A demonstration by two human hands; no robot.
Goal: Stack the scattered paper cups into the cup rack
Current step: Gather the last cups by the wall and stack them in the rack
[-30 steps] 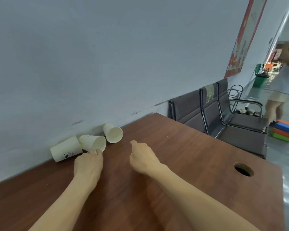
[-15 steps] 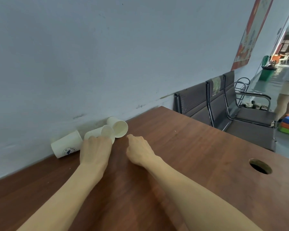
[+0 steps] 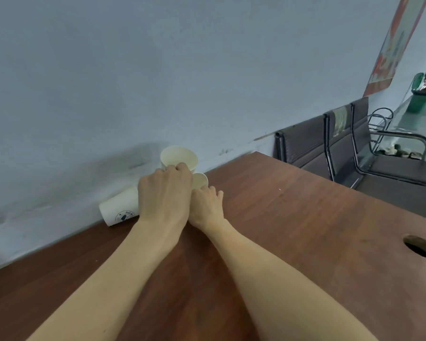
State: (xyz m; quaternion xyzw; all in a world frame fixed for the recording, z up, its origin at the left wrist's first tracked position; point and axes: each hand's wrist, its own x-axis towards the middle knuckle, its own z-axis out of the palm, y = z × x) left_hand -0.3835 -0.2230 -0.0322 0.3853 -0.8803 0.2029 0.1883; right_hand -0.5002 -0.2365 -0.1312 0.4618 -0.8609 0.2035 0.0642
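Cream paper cup (image 3: 178, 156) (mouth open, empty).

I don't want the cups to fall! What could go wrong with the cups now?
1. The left hand holds the raised cup only near its rim, so the thin paper might squash or slip.
2. The right hand reaches for the second cup, which lies on its side and could roll away.
3. The left arm passes right by the printed cup, which could get bumped along the table.

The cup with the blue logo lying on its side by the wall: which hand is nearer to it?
Left. The left hand is right beside the logo cup, overlapping its open end while gripping another cup. The right hand is farther right.
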